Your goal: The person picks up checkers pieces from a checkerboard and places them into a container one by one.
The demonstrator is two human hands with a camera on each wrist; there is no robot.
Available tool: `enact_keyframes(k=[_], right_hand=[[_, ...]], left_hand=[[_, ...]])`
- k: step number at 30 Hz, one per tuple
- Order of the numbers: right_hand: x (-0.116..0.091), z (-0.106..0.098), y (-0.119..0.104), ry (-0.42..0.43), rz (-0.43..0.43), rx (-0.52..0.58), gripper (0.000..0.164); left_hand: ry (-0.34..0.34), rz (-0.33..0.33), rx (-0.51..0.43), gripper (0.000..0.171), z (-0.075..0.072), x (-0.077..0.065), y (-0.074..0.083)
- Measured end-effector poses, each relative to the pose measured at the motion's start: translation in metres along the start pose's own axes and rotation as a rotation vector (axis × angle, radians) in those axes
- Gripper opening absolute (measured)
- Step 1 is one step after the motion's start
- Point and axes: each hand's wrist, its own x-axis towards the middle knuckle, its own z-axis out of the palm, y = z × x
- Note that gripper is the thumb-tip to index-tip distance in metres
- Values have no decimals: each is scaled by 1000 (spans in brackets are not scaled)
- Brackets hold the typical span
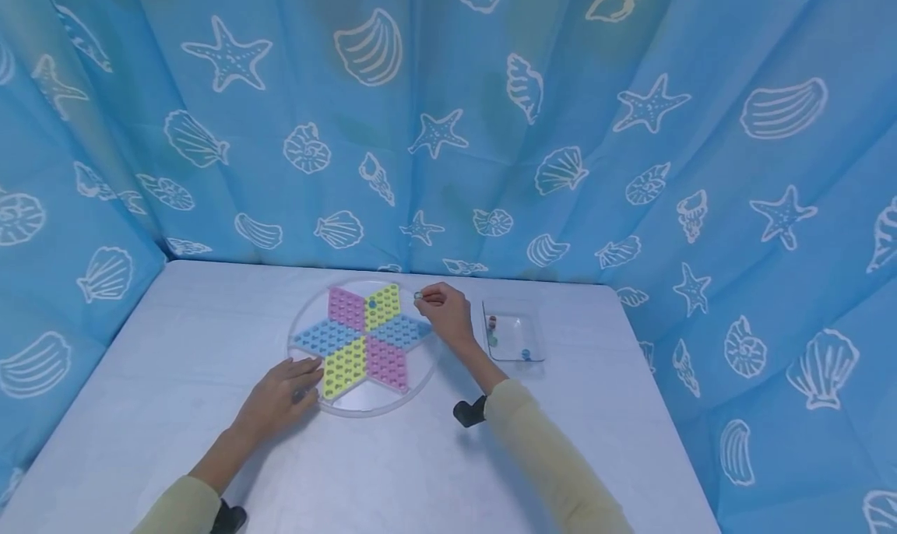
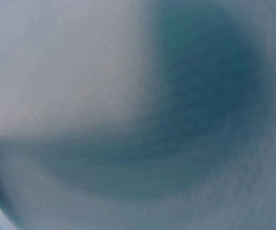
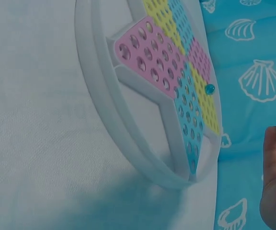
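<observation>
A round Chinese checkers board point(image 1: 348, 410) with a star of pink, yellow and blue points lies on the table. One blue marble point(image 1: 372, 303) sits on its far yellow point, and the same marble shows in the right wrist view. Above the board's far right rim, my right hand point(image 1: 448, 316) pinches a small greenish marble point(image 1: 417, 294) between thumb and fingertips. My left hand point(image 1: 279, 398) rests at the board's near left rim, fingers loosely bent and fingertips by the near yellow point. The left wrist view shows only blurred cloth and shadow.
Right of the board stands a clear rectangular tray point(image 1: 518, 333) with a few marbles in it, among them a blue one point(image 1: 525, 354) and a reddish one point(image 1: 492, 321). A blue seashell-print curtain point(image 1: 434, 176) hangs along the table's back and sides.
</observation>
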Motion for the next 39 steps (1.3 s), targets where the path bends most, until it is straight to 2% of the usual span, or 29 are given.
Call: enact_keyframes(k=[5, 12, 24, 27, 30, 39], right_hand=[[-3, -12, 5, 15, 10, 5, 16], [-6, -28, 13, 47, -4, -63, 15], [-19, -75, 33, 48, -36, 38, 13], [-22, -86, 39, 68, -20, 35, 14], [-26, -96, 46, 86, 12, -15, 15], [-35, -121, 68, 79, 108, -121, 20]], left_hand=[[-7, -7, 3, 34, 2, 0, -1], [0, -5, 9, 35, 1, 0, -1], [-1, -12, 1, 36, 1, -1, 0], [0, -9, 11, 36, 0, -1, 0], [-11, -14, 6, 36, 0, -1, 0], [-27, -34, 14, 35, -1, -1, 2]])
